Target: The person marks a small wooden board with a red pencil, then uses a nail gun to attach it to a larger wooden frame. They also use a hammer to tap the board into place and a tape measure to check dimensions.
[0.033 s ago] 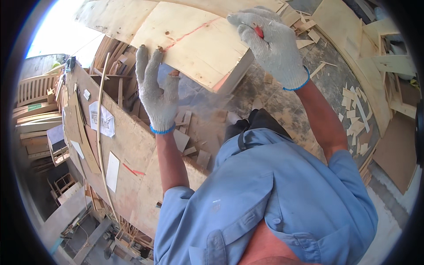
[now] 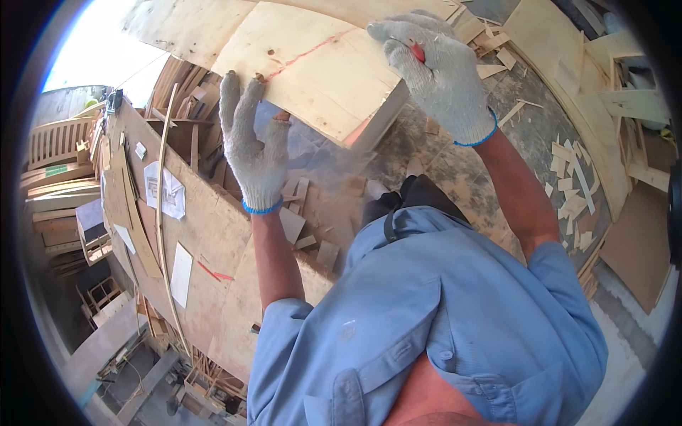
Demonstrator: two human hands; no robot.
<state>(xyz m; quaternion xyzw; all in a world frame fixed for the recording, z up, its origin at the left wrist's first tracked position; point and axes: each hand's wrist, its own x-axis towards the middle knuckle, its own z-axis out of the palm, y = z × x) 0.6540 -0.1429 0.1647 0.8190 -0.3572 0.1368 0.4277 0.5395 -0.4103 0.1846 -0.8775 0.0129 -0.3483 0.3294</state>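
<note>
The plywood sheet (image 2: 320, 71) lies ahead of the person, above both hands in the head view, its long axis running from upper left to lower right and a red line (image 2: 312, 50) drawn across its face. The left hand (image 2: 252, 153), in a grey knit glove, is flat and spread, fingertips pressing the near edge of the sheet just where the red line starts; it grips nothing. The right hand (image 2: 437, 67), gloved likewise, rests on the sheet's far right corner with fingers curled around a small red marker (image 2: 418, 52), the tip close to the line's other end. Both forearms reach up and forward, the right stretched further. Offcuts litter the concrete floor (image 2: 497, 149); a long plywood bench (image 2: 206, 234) stands to the left.
</note>
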